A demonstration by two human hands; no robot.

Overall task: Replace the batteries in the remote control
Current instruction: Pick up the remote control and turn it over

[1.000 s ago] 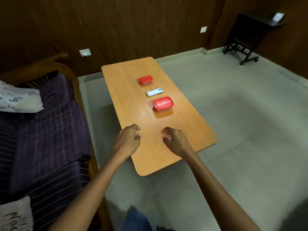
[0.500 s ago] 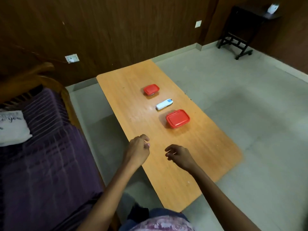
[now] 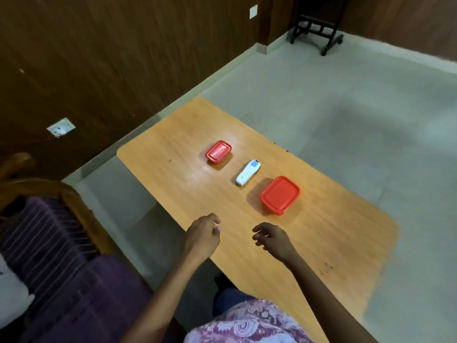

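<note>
A white remote control (image 3: 248, 172) with a small blue screen lies on the wooden table (image 3: 333, 233), between two lidded red boxes. The smaller red box (image 3: 218, 151) is beyond it to the left, the larger red box (image 3: 280, 195) nearer on the right. My left hand (image 3: 203, 235) hovers over the table's near left edge, fingers curled into a loose fist with nothing in it. My right hand (image 3: 273, 238) hangs beside it, fingers bent and apart, holding nothing. Both hands are well short of the remote.
A purple striped sofa (image 3: 61, 268) with a wooden arm stands to the left of the table. A dark stand (image 3: 319, 30) is in the far corner by the brown wall. Grey floor surrounds the table.
The view has moved closer to and over the table. Both hands stay low above its near end; the right hand's fingers have spread a little. The remote and boxes have not moved.
</note>
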